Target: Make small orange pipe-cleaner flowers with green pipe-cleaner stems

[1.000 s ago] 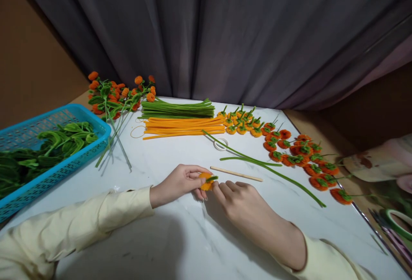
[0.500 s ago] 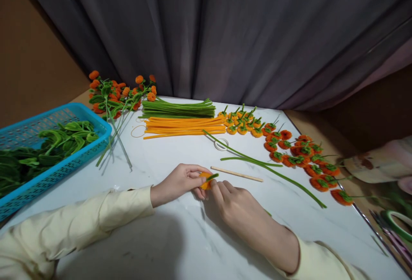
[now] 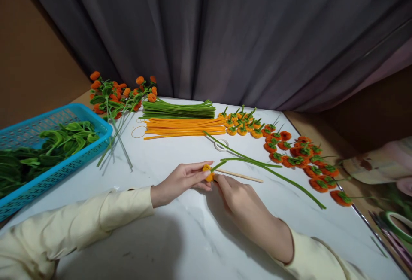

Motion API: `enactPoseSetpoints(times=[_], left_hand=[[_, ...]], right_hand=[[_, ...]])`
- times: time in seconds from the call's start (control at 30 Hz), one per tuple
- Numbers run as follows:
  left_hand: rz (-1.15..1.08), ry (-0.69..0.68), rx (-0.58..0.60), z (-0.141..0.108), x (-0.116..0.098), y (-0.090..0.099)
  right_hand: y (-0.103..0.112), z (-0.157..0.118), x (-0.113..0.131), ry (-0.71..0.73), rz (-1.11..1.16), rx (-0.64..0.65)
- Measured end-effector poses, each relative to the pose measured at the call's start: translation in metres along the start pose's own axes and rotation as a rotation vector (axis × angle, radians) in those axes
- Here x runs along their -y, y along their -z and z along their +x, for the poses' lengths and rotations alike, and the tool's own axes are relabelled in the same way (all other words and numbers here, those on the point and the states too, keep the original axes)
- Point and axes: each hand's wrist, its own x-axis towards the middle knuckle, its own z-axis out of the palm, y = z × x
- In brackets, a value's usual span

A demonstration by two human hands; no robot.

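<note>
A small yellow-orange flower (image 3: 209, 173) with a green stem is pinched between the thumb and fingers of my left hand (image 3: 185, 181). My right hand (image 3: 240, 200) is closed, its thumb and index fingertip touching the flower's right side. Just beyond the hands, a wooden stick (image 3: 241, 175) lies on the white table. Long green stems (image 3: 289, 185) stretch past it to the right. A white ring of tape (image 3: 221, 144) lies behind them.
A blue basket (image 3: 107, 132) of green leaves stands at the left. Green stems (image 3: 178, 109) and orange stems (image 3: 183, 126) lie in bundles at the back. Yellow flower heads (image 3: 242, 129) and orange flower heads (image 3: 341, 198) spread rightward. Finished orange flowers (image 3: 124, 95) lie back left.
The flower has turned, its green stem now pointing more up and away, and has shifted slightly right and up. My right hand has moved slightly with it, its fingers more curled.
</note>
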Motion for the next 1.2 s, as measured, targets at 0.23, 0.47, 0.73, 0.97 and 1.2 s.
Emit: enactPoseSetpoints(times=[0.23, 0.47, 0.73, 0.97, 1.2], left_hand=[[0.182, -0.036, -0.012, 0.003, 0.005, 0.004], [0.350, -0.064, 0.066, 0.001, 0.003, 0.004], [0.248, 0.043, 0.200, 0.001, -0.002, 0.003], [0.230, -0.052, 0.159, -0.003, 0.001, 0.000], [0.281, -0.057, 0.132, -0.002, -0.003, 0.003]], right_hand=[[0.004, 0.002, 0.000, 0.199, -0.155, -0.131], [0.014, 0.004, -0.005, 0.326, -0.217, -0.272], [0.011, 0.005, -0.011, 0.262, 0.057, -0.237], [0.009, 0.005, -0.015, 0.183, 0.202, -0.184], [0.007, 0.007, -0.020, 0.193, 0.168, -0.209]])
